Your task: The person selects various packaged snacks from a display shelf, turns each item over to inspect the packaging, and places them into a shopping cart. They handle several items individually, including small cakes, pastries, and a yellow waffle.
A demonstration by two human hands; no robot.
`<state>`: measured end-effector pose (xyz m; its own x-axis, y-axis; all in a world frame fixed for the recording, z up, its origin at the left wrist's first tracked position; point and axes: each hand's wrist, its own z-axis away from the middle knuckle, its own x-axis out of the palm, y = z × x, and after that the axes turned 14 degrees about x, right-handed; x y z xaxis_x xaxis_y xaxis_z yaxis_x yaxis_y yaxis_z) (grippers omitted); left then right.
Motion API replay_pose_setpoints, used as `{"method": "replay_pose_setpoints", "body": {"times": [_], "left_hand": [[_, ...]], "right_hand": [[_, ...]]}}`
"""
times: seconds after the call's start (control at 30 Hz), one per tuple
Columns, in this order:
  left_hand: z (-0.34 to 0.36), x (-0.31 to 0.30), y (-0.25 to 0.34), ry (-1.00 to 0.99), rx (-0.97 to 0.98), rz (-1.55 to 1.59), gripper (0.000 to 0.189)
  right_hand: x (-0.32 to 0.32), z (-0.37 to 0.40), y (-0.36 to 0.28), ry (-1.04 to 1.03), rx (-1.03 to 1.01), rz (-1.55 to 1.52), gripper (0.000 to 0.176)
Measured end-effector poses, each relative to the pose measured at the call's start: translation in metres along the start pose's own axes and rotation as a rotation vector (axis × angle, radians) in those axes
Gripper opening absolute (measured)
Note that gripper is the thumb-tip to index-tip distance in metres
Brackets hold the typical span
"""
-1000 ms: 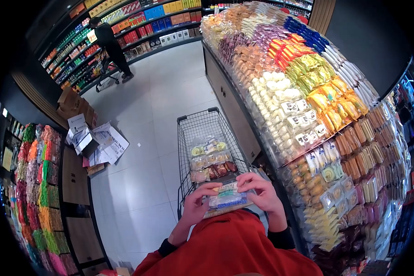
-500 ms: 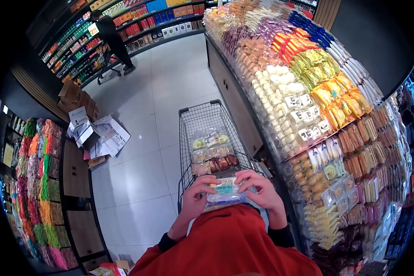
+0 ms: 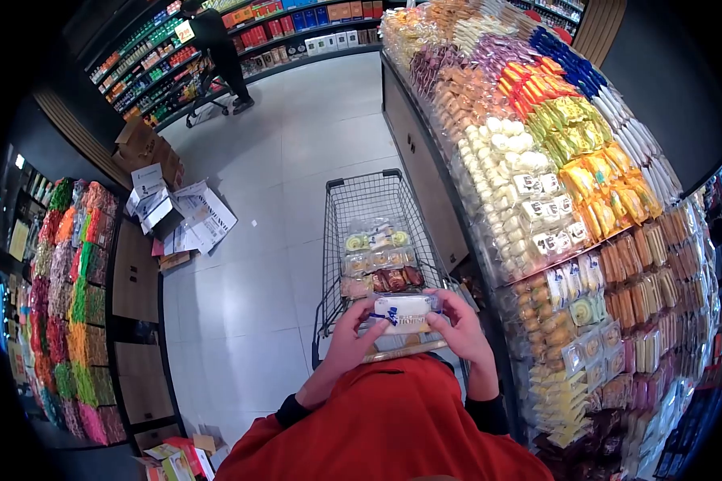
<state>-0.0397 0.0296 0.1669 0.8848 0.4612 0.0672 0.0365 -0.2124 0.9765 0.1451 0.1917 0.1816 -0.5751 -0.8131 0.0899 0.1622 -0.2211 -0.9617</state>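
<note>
Both hands hold a clear-wrapped white snack package [image 3: 405, 311] with dark blue print, level above the near end of a wire shopping cart [image 3: 363, 186]. My left hand [image 3: 356, 330] pinches its left end, thumb on the front. At the right end, the fingers of my right hand [image 3: 462, 327] are closed round it, the thumb pressing the front. Further forward in the cart lie packs with pale green rolls [image 3: 359, 241], a row of clear packs with round pale items [image 3: 377, 260] and dark brown wrapped packs [image 3: 393, 279]. The cart handle [image 3: 401, 350] runs below my hands.
A sloping display of wrapped snacks [image 3: 537, 208] stands close along the cart's right side. To the left are flattened cardboard boxes [image 3: 196, 216] on the floor and a rack of colourful packets [image 3: 72, 280]. A person in dark clothes [image 3: 217, 52] stands with a cart at the far shelves.
The package has been turned: its green, yellow and blue printed face is replaced by a white face with dark blue print. My hands have lifted slightly. The whole view has shifted.
</note>
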Motion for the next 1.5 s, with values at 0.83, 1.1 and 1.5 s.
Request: {"method": "replay_pose_setpoints", "body": {"times": [0.83,1.1,1.5], "left_hand": [[0.004,0.005,0.006,0.034,-0.058,0.176,0.064],[0.006,0.004,-0.009,0.068,0.043,0.133,0.061],[0.007,-0.008,-0.008,-0.027,0.247,-0.053,0.033]], "right_hand": [[0.004,-0.006,0.012,-0.024,0.133,-0.366,0.054],[0.004,-0.006,0.018,-0.006,0.019,-0.244,0.037],[0.007,-0.009,0.016,-0.084,-0.106,-0.002,0.028]]}}
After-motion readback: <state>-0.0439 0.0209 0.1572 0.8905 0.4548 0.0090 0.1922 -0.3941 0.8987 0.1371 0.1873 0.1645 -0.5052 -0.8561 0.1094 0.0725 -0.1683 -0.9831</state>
